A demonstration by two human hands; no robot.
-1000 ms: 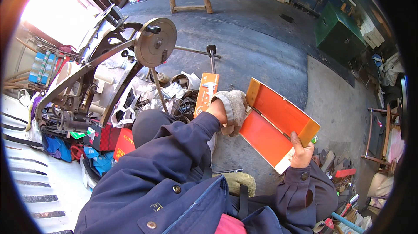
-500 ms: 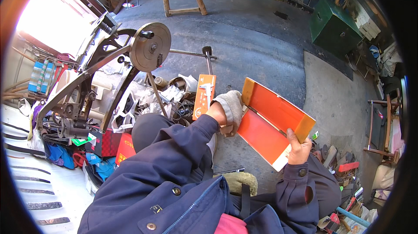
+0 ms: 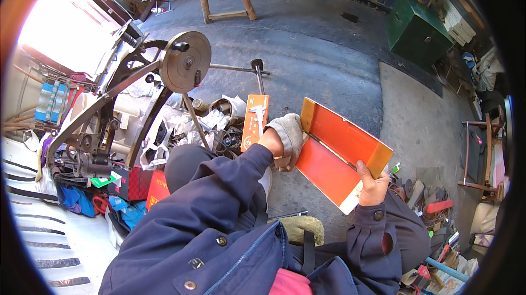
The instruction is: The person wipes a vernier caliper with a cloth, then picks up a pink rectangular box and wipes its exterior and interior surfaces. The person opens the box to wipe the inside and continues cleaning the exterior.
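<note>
An orange-lined flat case (image 3: 334, 171) is open in front of me, its lid tilted up on the far side. My right hand (image 3: 373, 184) grips its right end, the thumb on the inside corner and the other fingers underneath. A grey cloth (image 3: 289, 136) wraps over my left hand (image 3: 272, 142) and presses against the case's left end; the cloth hides the fingers. Just left of the cloth, a closed orange box (image 3: 249, 130) with a caliper picture on it leans among the clutter.
A treadle machine with a round handwheel (image 3: 186, 62) stands at the left. Plastic bags and scrap (image 3: 175, 125) lie beneath it. At the far right are a green metal chest (image 3: 419, 32) and a wooden-framed chair (image 3: 487, 155). Tools (image 3: 433, 202) lie beside my right knee.
The view has shifted slightly. My hands, the cloth and the open case keep nearly the same places relative to each other.
</note>
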